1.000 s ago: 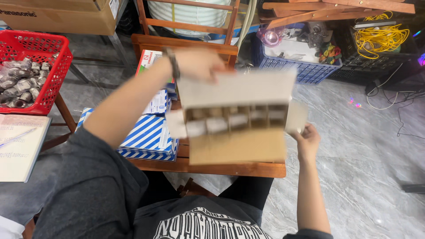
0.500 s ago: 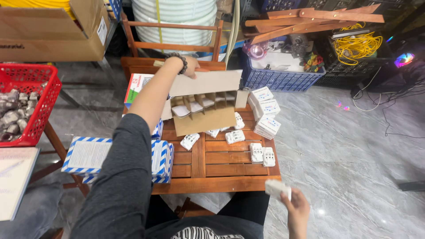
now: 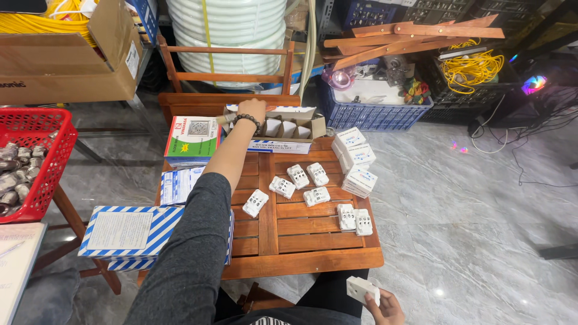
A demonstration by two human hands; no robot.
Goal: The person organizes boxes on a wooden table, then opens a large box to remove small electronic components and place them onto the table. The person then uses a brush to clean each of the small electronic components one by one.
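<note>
I see an evenly lit scene, bright and diffuse, with light coming from overhead. The glossy grey floor [image 3: 481, 198] throws back soft white reflections, one small hotspot near the lower right, plus faint pink and blue specks. A coloured glow [image 3: 534, 84] flares at the upper right, where the corner falls dark. Shadows under the wooden table [image 3: 313, 241] are soft and short. Focus is sharp across most of the frame; my left sleeve [image 3: 186, 265] looks slightly soft. Straight lines bow outward toward the edges.
</note>
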